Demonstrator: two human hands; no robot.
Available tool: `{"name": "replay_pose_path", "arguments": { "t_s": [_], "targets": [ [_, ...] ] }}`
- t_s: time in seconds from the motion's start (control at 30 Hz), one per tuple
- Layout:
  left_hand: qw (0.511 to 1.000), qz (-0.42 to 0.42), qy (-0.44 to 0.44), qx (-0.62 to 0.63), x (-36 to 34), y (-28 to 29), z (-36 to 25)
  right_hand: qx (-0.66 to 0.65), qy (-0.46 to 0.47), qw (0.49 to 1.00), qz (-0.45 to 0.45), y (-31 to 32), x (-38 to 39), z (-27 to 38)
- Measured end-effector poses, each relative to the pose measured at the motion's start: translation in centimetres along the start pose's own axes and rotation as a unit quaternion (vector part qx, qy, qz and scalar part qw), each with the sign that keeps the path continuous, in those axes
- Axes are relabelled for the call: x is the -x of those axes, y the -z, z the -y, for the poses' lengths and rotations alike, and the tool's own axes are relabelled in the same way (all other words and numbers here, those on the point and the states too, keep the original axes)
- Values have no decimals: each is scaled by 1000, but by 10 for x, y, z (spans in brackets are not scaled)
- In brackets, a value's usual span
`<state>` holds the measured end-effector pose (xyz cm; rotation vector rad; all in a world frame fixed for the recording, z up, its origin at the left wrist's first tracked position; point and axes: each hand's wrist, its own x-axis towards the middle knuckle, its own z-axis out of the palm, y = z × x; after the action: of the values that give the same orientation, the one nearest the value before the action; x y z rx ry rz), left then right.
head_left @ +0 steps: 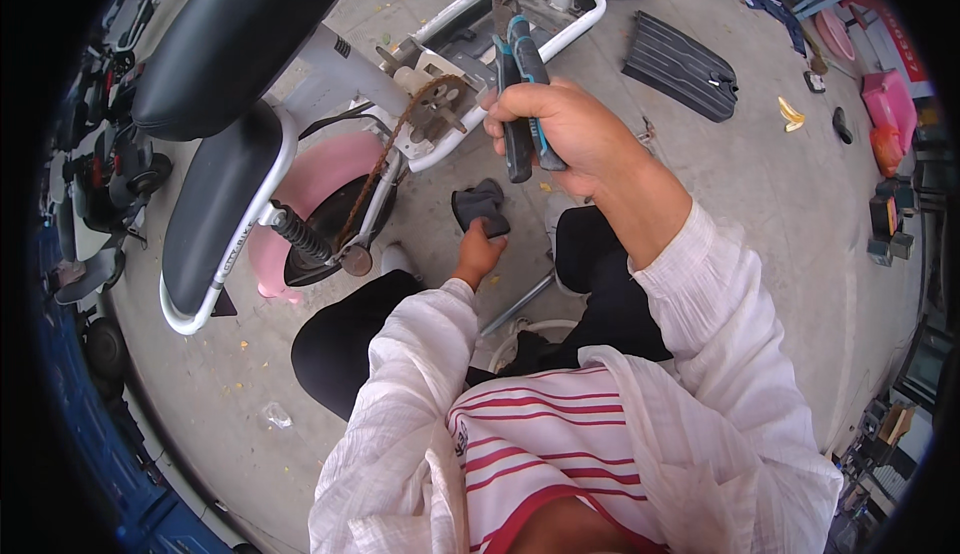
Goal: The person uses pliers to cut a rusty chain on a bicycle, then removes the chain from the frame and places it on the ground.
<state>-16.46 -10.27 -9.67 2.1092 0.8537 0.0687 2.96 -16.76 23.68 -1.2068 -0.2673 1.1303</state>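
The right hand (575,134) had its fingers wrapped round the handles of the pliers (527,59); the tool's head rose beyond those fingers, overlapping the frame (580,28) in view, though contact could not be told; the left hand (480,247) was clamped on a grey piece (475,204), below and to the left of the right fingers.

The likeliest trouble, as I judged it, was a slip; the pliers stood tall above the grip, so a loose hold could have let the head tip and strike the frame; the sprocket (440,104) sat just left of the right fingertips, and a jerk that way might have scraped knuckles; the rusty chain (383,159), farther left, could have fouled a sleeve if the arm swept across; the grey piece, held by one end at the left fingertips, could have dropped if attention went to the tool; the bar (518,304), beneath the left fingers in view, might have tripped a shifting foot.
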Motion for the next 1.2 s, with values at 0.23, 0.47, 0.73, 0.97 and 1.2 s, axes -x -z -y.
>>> {"name": "replay_pose_path", "arguments": {
  "t_s": [0.23,0.47,0.73,0.97,1.2],
  "targets": [
    [967,-67,47,243,-37,139,-92,142,107,984,-31,14,6,4],
    [903,-87,139,396,24,231,-161,357,35,932,47,47,-35,1],
    [788,-532,-308,45,57,359,-185,681,182,709,16,111,-110,-54],
    [795,-603,-67,3,29,479,-47,719,282,634,48,117,-176,-77],
    [749,-649,-60,-118,12,457,-27,754,263,596,88,127,-204,-85]
  ]
}}
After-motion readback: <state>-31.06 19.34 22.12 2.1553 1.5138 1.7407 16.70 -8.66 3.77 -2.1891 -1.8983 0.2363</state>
